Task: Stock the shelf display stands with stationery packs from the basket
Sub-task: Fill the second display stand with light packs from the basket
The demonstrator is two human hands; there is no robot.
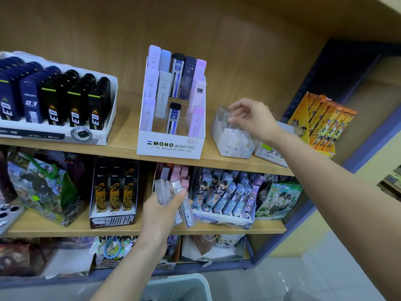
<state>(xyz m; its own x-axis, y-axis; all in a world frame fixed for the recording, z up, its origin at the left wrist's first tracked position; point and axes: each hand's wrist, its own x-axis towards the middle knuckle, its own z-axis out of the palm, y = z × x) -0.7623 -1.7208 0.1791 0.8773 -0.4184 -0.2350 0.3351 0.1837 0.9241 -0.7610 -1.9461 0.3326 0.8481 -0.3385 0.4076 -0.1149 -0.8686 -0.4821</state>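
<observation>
Several clear packs (186, 209) are gripped in a loose fan by the left hand (160, 211), its fingers curled round their lower halves and the thumb pressed across the front, so that the tops stand out above the fingertips. One more clear pack (224, 111) is pinched near its top between the thumb and curled fingers of the right hand (253, 120); its lower end is sunk into the white stand (227, 144) directly beneath those fingers, on the upper shelf (123, 137). Other clear pieces can be made out in that stand below the fingers, though their number cannot be told. The task is judged to be partly done: this stand is being filled, and at least the handful under the left thumb is yet to be placed. Beyond the right fingertips, a tiered stand (171, 146) is seen with gaps in its front rows. Only the rim of the basket (184, 285) is shown below the left wrist, so what is left inside it cannot be told.
</observation>
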